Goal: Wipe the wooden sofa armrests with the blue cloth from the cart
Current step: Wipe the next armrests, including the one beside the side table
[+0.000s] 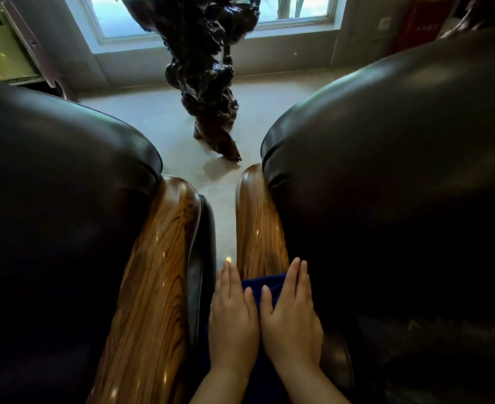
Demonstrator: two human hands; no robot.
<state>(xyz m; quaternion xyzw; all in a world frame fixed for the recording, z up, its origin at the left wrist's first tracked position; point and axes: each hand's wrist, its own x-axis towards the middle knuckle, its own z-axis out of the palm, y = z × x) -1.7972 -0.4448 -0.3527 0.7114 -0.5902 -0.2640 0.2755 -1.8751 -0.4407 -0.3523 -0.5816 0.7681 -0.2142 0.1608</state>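
Two glossy wooden armrests run away from me, side by side: the left armrest and the right armrest. A dark blue cloth lies over the near part of the right armrest. My left hand and my right hand press flat on the cloth, side by side, fingers pointing forward. Most of the cloth is hidden under my palms.
Dark leather sofa cushions bulge on the left and right. A narrow strip of pale tiled floor separates the armrests. A dark carved root stand rises ahead below a window.
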